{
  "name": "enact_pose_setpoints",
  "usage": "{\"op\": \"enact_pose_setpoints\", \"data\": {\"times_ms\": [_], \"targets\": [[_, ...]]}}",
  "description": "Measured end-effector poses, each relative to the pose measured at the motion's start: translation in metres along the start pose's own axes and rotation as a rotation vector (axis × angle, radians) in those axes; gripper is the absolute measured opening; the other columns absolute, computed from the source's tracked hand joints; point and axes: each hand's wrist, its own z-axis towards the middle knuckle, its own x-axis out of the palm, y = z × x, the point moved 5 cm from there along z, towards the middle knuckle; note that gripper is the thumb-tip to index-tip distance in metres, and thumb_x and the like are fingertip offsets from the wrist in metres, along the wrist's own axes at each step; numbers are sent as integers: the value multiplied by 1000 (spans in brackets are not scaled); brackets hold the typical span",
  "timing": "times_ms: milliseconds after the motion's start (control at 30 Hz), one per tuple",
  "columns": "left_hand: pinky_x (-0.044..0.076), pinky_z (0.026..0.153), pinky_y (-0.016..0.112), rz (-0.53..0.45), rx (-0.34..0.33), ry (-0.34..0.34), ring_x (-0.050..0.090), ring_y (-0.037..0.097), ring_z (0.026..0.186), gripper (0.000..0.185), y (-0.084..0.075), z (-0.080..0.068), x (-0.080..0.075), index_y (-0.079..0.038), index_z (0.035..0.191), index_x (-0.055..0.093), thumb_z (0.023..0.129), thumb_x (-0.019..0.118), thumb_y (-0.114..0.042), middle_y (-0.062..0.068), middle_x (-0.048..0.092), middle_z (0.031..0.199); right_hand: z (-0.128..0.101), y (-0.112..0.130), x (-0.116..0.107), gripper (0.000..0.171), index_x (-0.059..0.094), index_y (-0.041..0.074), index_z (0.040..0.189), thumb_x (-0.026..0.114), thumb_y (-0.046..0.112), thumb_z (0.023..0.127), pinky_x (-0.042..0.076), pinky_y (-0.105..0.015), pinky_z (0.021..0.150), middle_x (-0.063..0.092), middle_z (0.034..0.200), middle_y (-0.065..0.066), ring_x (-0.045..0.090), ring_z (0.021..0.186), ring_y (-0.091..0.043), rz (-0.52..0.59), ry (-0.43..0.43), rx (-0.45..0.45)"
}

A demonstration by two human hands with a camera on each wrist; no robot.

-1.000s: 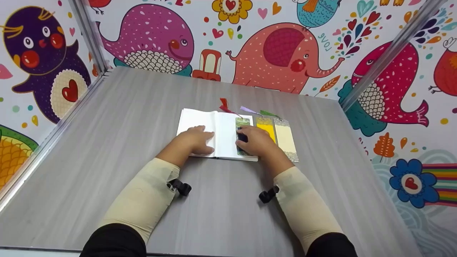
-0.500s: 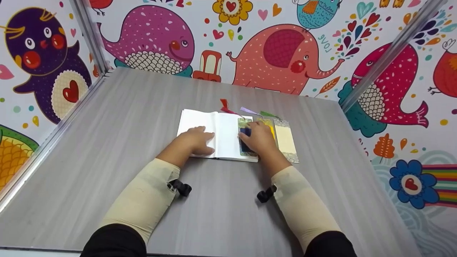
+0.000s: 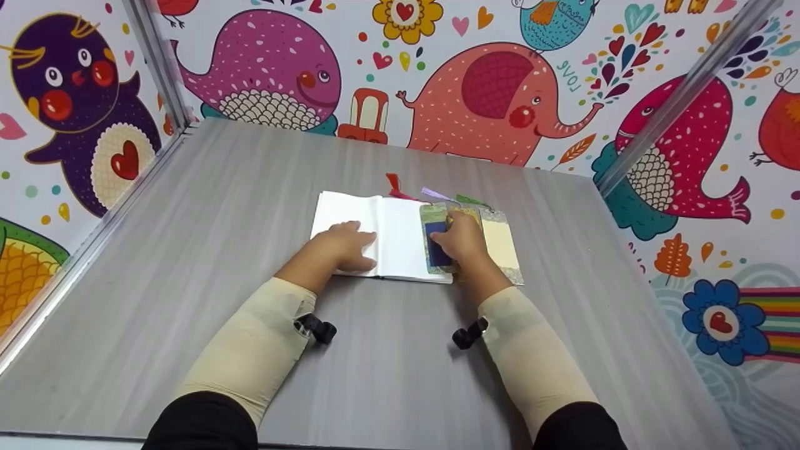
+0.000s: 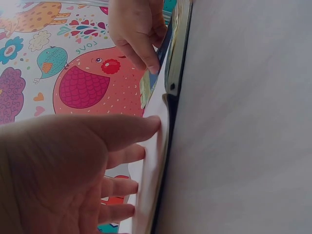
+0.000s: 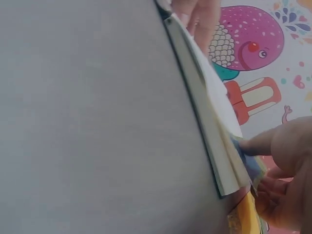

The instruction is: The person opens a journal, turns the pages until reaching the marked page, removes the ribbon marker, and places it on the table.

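Open book (image 3: pixel 375 234) flat on grey desk (image 3: pixel 219 206), near centre, pages blank white. Left hand (image 3: pixel 340 245) flat on left page, fingers straight, pressing page down, gripping nothing; same in left wrist view (image 4: pixel 73 165), fingertips at page edge. Right hand (image 3: pixel 465 242) on right page edge, fingers curled, pinching green-bordered bookmark with dark blue centre (image 3: pixel 437 247); grip narrow, closed on bookmark. Bookmark lying on right page at outer edge, slightly tilted, partly over yellow bookmark (image 3: pixel 472 219) beside book. Cream bookmark with patterned border (image 3: pixel 500 245) just right of yellow one, flat on desk. Tassels above bookmarks: red (image 3: pixel 394 184), lilac (image 3: pixel 432 192), green (image 3: pixel 469 200). Right wrist view: fingers (image 5: pixel 273 144) touching bookmark corner at book edge, yellow bookmark (image 5: pixel 246 217) below. Cream sleeves on both forearms, black wrist mounts (image 3: pixel 315 328) resting near desk. Cartoon animal walls (image 3: pixel 500 87) round desk.
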Motion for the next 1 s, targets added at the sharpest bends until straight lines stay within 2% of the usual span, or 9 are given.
{"op": "enact_pose_setpoints", "data": {"times_ms": [133, 233, 333, 400, 467, 567, 700, 800, 1000], "targets": [[23, 135, 57, -3, -1, -3, 21, 43, 166, 76, 0, 3, 2, -20, 166, 41, 100, 66, -45, 20, 25, 178, 6, -5, -8, 57, 53, 5, 157, 67, 11, 102, 51, -50, 118, 64, 149, -18, 63, 136, -34, 93, 36, 23], [22, 135, 57, -12, -9, 0, 20, 42, 167, 76, 1, 2, 2, -21, 167, 41, 100, 67, -46, 19, 24, 178, 10, -9, -11, 51, 57, 8, 155, 60, 6, 104, 54, -46, 114, 64, 149, -16, 63, 131, -31, 193, 71, 78], [21, 136, 56, -15, -8, 4, 20, 41, 167, 76, 2, 1, 2, -20, 167, 40, 100, 66, -46, 19, 23, 179, 12, -15, -14, 50, 59, 13, 154, 57, 5, 105, 57, -38, 98, 65, 144, -13, 64, 114, -25, 329, 104, 152], [21, 136, 56, -9, 0, 4, 19, 41, 167, 76, 2, 1, 2, -20, 167, 40, 101, 65, -46, 20, 23, 178, 12, -19, -18, 49, 60, 16, 154, 56, 7, 106, 55, -33, 86, 67, 139, -11, 63, 104, -23, 424, 125, 194], [21, 136, 56, -3, 7, 3, 20, 42, 167, 76, 2, 2, 2, -19, 167, 40, 101, 65, -45, 21, 23, 178, 13, -24, -25, 48, 60, 19, 154, 55, 8, 107, 52, -31, 79, 67, 135, -10, 62, 97, -22, 494, 134, 214], [21, 135, 56, -5, 10, 0, 20, 43, 167, 76, 2, 2, 2, -19, 167, 40, 100, 65, -45, 21, 24, 178, 15, -33, -38, 48, 59, 21, 154, 53, 11, 108, 53, -30, 80, 67, 136, -9, 64, 100, -21, 564, 134, 230], [21, 136, 56, -9, 1, 3, 20, 42, 167, 76, 3, 1, 2, -21, 167, 40, 100, 66, -46, 20, 23, 178, 20, -48, -56, 49, 56, 18, 157, 48, 11, 109, 55, -32, 91, 64, 143, -10, 64, 112, -20, 632, 114, 246], [21, 136, 56, -7, 0, 7, 19, 42, 167, 76, 2, 2, 2, -21, 167, 40, 100, 66, -45, 20, 22, 178, 23, -60, -67, 51, 53, 16, 159, 45, 9, 109, 54, -33, 95, 64, 142, -10, 63, 113, -21, 683, 91, 261], [22, 135, 56, -17, -1, 15, 19, 43, 167, 76, 2, 1, 1, -19, 167, 39, 100, 66, -44, 22, 22, 178, 31, -89, -84, 54, 56, 12, 156, 46, 2, 104, 56, -28, 82, 68, 126, -8, 65, 95, -16, 696, 6, 280]]}}
